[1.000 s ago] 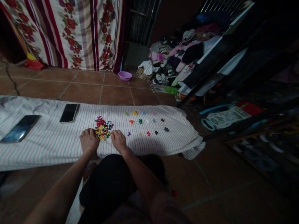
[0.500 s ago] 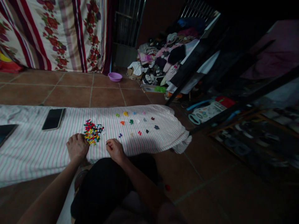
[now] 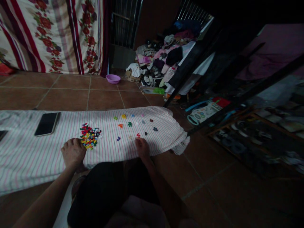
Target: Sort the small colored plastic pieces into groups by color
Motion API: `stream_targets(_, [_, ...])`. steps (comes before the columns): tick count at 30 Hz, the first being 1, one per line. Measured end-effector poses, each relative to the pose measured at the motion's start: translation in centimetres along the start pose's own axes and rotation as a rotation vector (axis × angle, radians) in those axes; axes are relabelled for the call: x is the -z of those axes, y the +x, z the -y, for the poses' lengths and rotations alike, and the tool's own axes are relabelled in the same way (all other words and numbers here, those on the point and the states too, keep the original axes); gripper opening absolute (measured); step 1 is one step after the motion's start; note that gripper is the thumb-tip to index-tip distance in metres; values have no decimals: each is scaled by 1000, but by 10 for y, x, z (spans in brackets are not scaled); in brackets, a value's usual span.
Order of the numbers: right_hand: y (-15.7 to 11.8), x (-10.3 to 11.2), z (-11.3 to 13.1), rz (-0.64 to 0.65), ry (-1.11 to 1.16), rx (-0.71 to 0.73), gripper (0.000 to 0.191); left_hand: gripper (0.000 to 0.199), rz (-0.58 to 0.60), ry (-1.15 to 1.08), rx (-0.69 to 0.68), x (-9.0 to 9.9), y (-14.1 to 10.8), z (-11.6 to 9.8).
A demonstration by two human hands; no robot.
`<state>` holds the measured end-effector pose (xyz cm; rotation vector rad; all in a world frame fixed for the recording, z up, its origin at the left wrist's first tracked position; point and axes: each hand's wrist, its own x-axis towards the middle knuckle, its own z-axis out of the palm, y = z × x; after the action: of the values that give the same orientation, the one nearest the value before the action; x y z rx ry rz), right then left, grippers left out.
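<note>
A heap of small plastic pieces in mixed colours lies on a striped cloth. At the heap's near left side rests my left hand, palm down, fingers bent loosely over the cloth and holding nothing that I can see. My right hand is farther right, fingertips pinched just beside a few red pieces. Whatever is between those fingertips is too small to make out. Around it sit little single-colour groups: beige, purple, orange, green, yellow, black and dark grey.
A phone lies on the cloth at the left, with part of another dark device at the edge. Beyond the cloth, a purple basin stands on the tiled floor near a clothes pile. Shelves stand at the right.
My right hand has moved right, from beside the mixed heap to the red group, still pinched. My left hand stays by the heap. The view has shifted slightly to the right.
</note>
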<state>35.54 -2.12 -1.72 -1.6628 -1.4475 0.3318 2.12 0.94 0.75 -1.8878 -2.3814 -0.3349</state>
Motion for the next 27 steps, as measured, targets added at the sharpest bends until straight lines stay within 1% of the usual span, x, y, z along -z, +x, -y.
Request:
stream_targets(4, [18, 27, -30, -70, -73, -74, 28, 36, 0, 7, 5, 3, -1, -2])
stream_targets(7, [34, 45, -50, -111, -159, -156, 29, 37, 6, 10, 10, 5, -2, -3])
stream_targets(10, [49, 59, -67, -184, -199, -249, 30, 37, 13, 7, 13, 7, -2, -4])
stream_targets(12, [58, 65, -79, -216, -191, -275, 31, 37, 12, 4, 12, 7, -2, -4])
stream_targets(16, [73, 72, -97, -249, -171, -298, 31, 37, 16, -2, 10, 7, -2, -4])
stream_targets(20, [84, 74, -108, -248, -192, -355, 31, 37, 6, 8, 14, 6, -1, -4])
stream_targets(23, [86, 72, -114, -229, -192, -374, 34, 36, 10, 15, 16, 6, -1, -5])
stream_targets(27, [83, 69, -119, -243, -111, -381, 40, 35, 13, 3, 22, 7, -1, -5])
